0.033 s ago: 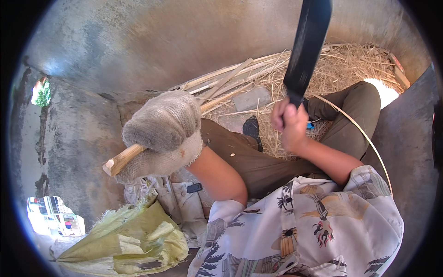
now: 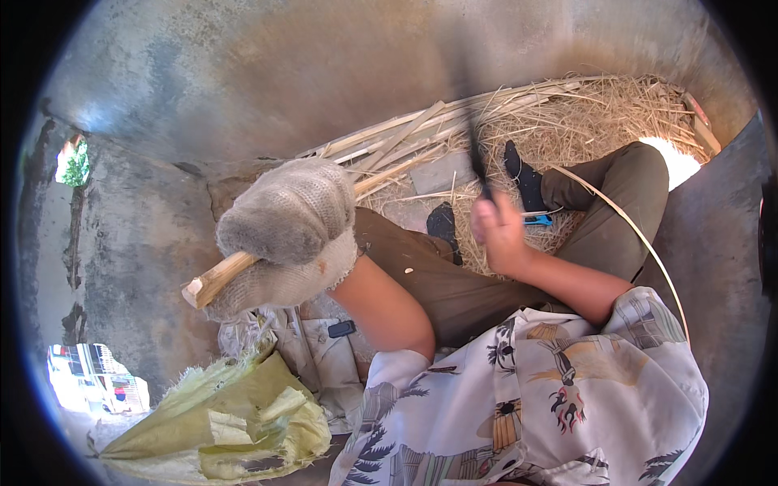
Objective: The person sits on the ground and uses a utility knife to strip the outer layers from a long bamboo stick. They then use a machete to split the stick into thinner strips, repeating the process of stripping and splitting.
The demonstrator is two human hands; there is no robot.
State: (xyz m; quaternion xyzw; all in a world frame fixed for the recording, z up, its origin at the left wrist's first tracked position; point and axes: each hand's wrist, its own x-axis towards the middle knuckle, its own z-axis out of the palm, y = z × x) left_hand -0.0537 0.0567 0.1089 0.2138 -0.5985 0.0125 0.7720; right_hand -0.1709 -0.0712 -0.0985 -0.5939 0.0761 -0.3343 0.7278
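Stick: we see a pale bamboo stick (image 2: 212,280) clamped in our gloved left hand (image 2: 284,235); its cut end pokes out to the lower left of the glove.
Long axis: the stick runs from lower left up to the right, and past the glove it carries on toward the slats (image 2: 421,138) lying on the straw.
Left hand: wrapped tight round the stick in a thick knitted glove, fist closed, held up in front of our knee.
Right hand: our bare right hand (image 2: 498,231) is clenched round the handle of a dark blade (image 2: 474,154), which stands up from the fist and is smeared with motion.
Which way: the blade sits to the right of the glove and a little beyond it, well apart from the cut end; the length of stick past the glove is the part nearer the blade.
Nearer hand: the left has the stick; the right touches only the blade.
Around us: brown trouser legs (image 2: 454,283) and dark socks over a bed of straw (image 2: 616,113), a yellow-green sack (image 2: 235,421) at lower left, concrete wall (image 2: 243,73) behind.
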